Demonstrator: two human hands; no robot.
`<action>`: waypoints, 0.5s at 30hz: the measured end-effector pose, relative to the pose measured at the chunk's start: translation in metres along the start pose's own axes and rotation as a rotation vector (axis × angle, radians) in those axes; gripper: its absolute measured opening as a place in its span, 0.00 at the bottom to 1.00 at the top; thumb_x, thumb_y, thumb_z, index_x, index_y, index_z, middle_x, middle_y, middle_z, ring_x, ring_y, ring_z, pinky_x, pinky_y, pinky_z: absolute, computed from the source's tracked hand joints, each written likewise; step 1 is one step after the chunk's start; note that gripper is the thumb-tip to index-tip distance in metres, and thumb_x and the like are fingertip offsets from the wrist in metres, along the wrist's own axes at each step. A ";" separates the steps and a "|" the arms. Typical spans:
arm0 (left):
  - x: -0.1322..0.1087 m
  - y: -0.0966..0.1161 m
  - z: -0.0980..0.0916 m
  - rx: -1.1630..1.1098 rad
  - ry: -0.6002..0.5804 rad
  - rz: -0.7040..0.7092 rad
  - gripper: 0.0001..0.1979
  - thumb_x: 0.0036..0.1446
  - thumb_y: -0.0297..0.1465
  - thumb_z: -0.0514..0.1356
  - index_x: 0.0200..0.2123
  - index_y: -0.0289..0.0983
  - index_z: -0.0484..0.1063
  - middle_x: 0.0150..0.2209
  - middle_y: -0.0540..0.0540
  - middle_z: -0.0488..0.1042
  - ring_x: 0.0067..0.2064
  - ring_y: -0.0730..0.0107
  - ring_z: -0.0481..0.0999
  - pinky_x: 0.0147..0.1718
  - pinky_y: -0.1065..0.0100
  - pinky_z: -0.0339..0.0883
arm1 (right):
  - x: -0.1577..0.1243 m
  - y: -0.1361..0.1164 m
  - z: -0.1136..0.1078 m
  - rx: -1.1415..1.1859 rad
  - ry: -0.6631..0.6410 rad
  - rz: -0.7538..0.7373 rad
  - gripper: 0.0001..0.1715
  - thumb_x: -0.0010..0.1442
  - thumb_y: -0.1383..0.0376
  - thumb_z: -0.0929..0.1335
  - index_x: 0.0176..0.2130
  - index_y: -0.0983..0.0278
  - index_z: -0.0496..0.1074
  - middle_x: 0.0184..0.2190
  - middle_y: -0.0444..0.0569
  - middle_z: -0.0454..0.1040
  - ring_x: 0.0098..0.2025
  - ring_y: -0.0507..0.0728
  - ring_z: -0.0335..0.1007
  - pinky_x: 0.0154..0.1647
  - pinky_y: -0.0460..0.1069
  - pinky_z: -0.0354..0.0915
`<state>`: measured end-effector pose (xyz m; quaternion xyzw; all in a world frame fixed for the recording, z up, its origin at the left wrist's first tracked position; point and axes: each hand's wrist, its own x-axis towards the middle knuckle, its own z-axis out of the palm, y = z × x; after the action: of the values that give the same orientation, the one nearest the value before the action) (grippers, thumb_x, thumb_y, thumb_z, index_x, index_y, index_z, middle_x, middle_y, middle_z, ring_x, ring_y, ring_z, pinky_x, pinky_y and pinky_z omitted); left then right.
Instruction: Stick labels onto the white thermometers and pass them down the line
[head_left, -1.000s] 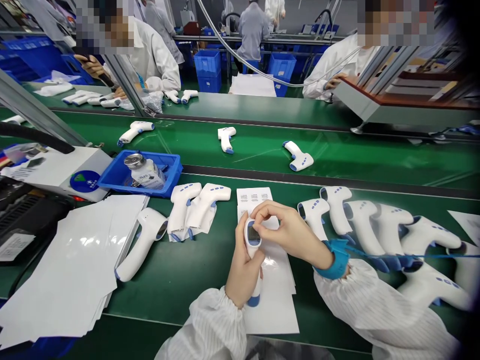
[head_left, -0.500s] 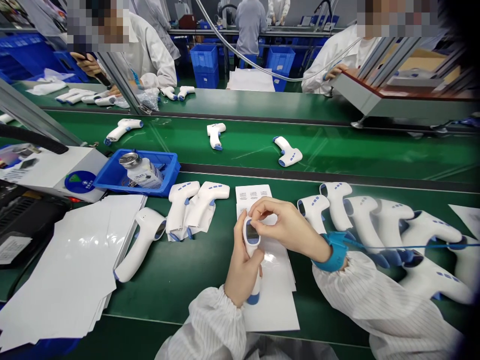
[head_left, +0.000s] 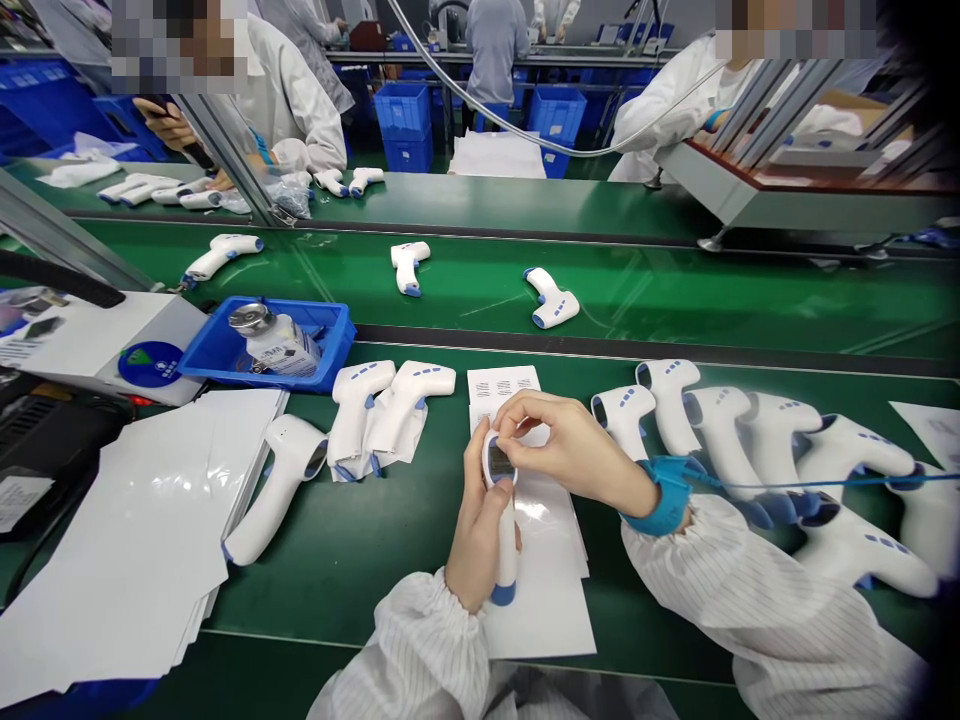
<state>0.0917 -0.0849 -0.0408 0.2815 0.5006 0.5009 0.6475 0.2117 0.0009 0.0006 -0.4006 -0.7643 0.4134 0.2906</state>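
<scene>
Right, at this station your left hand (head_left: 480, 530) is closed around the handle of a white-and-blue thermometer (head_left: 507, 550), holding it upright above a white paper sheet (head_left: 544, 610), with the display end up. Your right hand (head_left: 570, 445) curves over the thermometer's head, with thumb and forefinger almost closed at the display edge. Whether those fingertips (head_left: 501, 420) have hold of a film or label is too small to tell.

In my judgement, the step in hand is close fingertip work on the display end, and it calls for a steady grip on the handle.

Count on the near green belt (head_left: 300, 610): one thermometer in your hand, seven in a row (head_left: 619, 415) toward its right end, and three to your left. Of those three, two lie in white wrapping (head_left: 360, 420) and one is bare (head_left: 274, 500).

Three more thermometers (head_left: 551, 297) lie on the middle belt. You also have one bottle (head_left: 277, 345) in one blue tray (head_left: 300, 310), one printed sheet (head_left: 499, 390), and one blue wrist strap (head_left: 664, 497) on your right wrist.
</scene>
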 end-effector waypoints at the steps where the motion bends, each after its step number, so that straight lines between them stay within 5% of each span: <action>1: 0.000 -0.001 0.000 -0.002 0.008 -0.007 0.35 0.59 0.41 0.56 0.67 0.50 0.47 0.51 0.40 0.71 0.16 0.79 0.63 0.15 0.69 0.60 | 0.000 0.000 0.000 -0.001 0.000 0.000 0.07 0.52 0.73 0.66 0.27 0.62 0.69 0.34 0.45 0.75 0.38 0.54 0.72 0.41 0.49 0.68; 11: 0.001 -0.003 -0.002 0.009 -0.023 -0.009 0.33 0.62 0.39 0.54 0.67 0.51 0.46 0.50 0.41 0.71 0.19 0.78 0.64 0.16 0.72 0.61 | 0.000 0.003 0.003 0.011 0.020 -0.011 0.08 0.53 0.74 0.66 0.28 0.62 0.68 0.34 0.44 0.74 0.38 0.53 0.70 0.40 0.49 0.67; 15: 0.001 -0.002 -0.003 0.010 -0.041 0.010 0.31 0.63 0.40 0.53 0.67 0.51 0.46 0.44 0.44 0.72 0.17 0.79 0.63 0.17 0.71 0.62 | -0.005 0.006 0.004 -0.017 -0.032 -0.052 0.08 0.55 0.70 0.70 0.36 0.61 0.69 0.38 0.46 0.73 0.42 0.55 0.68 0.44 0.51 0.66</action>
<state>0.0892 -0.0850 -0.0440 0.2977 0.4883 0.4956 0.6537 0.2132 -0.0031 -0.0074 -0.3762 -0.7827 0.4054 0.2855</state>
